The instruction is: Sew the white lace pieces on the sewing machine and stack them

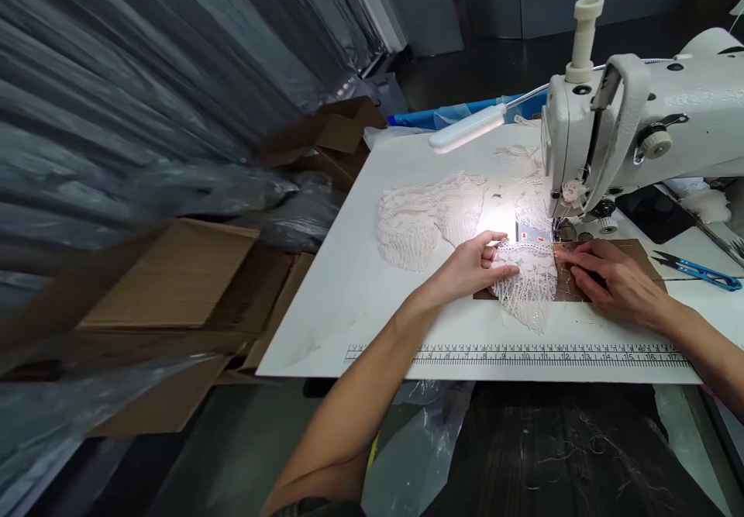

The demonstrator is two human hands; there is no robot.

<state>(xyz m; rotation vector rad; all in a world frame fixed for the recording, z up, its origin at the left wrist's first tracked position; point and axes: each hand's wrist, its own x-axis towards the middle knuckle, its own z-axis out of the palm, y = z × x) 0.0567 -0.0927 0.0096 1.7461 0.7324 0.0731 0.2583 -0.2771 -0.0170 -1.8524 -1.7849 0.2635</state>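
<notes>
A strip of white fringed lace trim [526, 269] lies under the sewing machine's needle area, its fringe hanging toward me over a brown plate [631, 257]. My left hand [473, 265] grips the lace's left edge, thumb on top and fingers behind. On the other side, my right hand [616, 277] rests on the brown plate, fingers apart, the index fingertip touching the lace's right edge. The white sewing machine [581, 129] stands just beyond both hands, and its presser foot [563, 230] is partly hidden in glare.
More lace [430, 218] lies on the white table [349, 300] at left. Blue thread snips [700, 270] and a dark phone-like slab [656, 213] are at right. A lamp [468, 129] hangs above. A printed ruler [523, 356] runs along the front edge; cardboard boxes [168, 277] stand left.
</notes>
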